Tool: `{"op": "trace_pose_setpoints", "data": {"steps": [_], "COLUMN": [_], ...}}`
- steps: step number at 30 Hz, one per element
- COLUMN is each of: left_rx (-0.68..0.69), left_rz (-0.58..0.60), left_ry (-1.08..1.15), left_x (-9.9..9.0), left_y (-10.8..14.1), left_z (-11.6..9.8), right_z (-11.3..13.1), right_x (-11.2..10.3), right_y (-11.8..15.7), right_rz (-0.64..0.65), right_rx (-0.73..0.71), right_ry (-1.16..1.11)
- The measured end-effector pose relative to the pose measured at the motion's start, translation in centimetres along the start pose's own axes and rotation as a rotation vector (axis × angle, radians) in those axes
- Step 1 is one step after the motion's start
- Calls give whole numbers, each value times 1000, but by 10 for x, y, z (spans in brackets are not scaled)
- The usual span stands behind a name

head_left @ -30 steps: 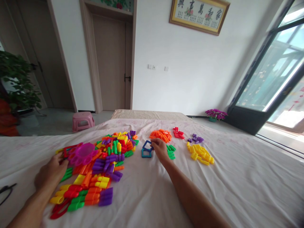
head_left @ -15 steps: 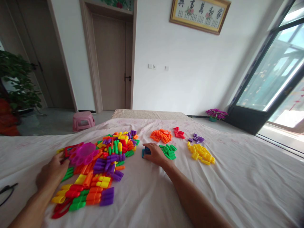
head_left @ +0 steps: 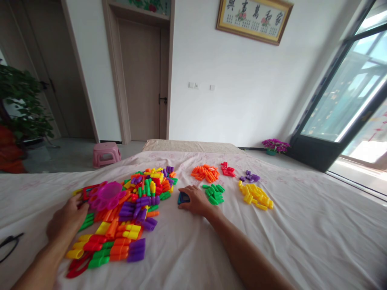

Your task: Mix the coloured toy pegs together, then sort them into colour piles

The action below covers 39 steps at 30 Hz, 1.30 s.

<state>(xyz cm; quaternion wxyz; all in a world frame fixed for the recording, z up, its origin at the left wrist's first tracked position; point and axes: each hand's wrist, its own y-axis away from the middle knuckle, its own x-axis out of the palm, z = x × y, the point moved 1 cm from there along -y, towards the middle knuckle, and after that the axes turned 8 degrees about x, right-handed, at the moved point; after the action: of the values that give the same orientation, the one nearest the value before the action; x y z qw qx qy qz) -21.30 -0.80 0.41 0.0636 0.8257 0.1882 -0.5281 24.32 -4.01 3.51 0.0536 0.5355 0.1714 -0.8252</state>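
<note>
My right hand (head_left: 195, 200) is closed round a small dark blue piece (head_left: 183, 198) on the cloth, left of a green pile (head_left: 215, 194). At the left, my left hand (head_left: 68, 215) has its fingers at the edge of a red piece (head_left: 86, 193), beside a magenta flower-shaped piece (head_left: 109, 194); its fingertips are partly hidden, so its grip is unclear. Between the hands lies a large mixed heap of colored plastic pieces (head_left: 146, 189). Joined rows of yellow, red, green, orange and purple pieces (head_left: 119, 249) lie nearer to me.
Beyond my right hand lie orange (head_left: 205, 173), red (head_left: 228, 169), purple (head_left: 250, 176) and yellow (head_left: 256, 195) piles on the wrinkled cloth (head_left: 302, 229). A dark cable or cord (head_left: 10, 239) is at the left edge. A pink stool (head_left: 106, 154) stands beyond the cloth.
My right hand has shifted slightly left and toward me with the blue piece, and its fingers now lie lower around it. My left hand has hardly moved.
</note>
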Motion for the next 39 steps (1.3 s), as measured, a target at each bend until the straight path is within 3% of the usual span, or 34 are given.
{"op": "trace_pose_setpoints", "data": {"steps": [7, 14, 20, 25, 30, 36, 39], "left_rx": [-10, -5, -6, -16, -2, 19, 20], "left_rz": [12, 17, 0, 6, -2, -15, -23], "left_ry": [-11, -59, -55, -37, -13, -9, -21], "left_x": [2, 2, 3, 1, -1, 0, 1], "left_y": [-2, -2, -1, 0, 1, 0, -1], "left_z": [2, 2, 1, 0, -2, 1, 1], "right_z": [26, 46, 40, 32, 35, 39, 39], "right_x": [7, 7, 11, 24, 21, 14, 17], "right_y": [7, 10, -1, -18, -22, -15, -17], "right_rz": [-32, 23, -90, -35, 4, -97, -85], "right_rx": [-45, -228, -80, -98, -128, 42, 65], "right_ry": [-5, -194, -311, -207, -73, -112, -151]}}
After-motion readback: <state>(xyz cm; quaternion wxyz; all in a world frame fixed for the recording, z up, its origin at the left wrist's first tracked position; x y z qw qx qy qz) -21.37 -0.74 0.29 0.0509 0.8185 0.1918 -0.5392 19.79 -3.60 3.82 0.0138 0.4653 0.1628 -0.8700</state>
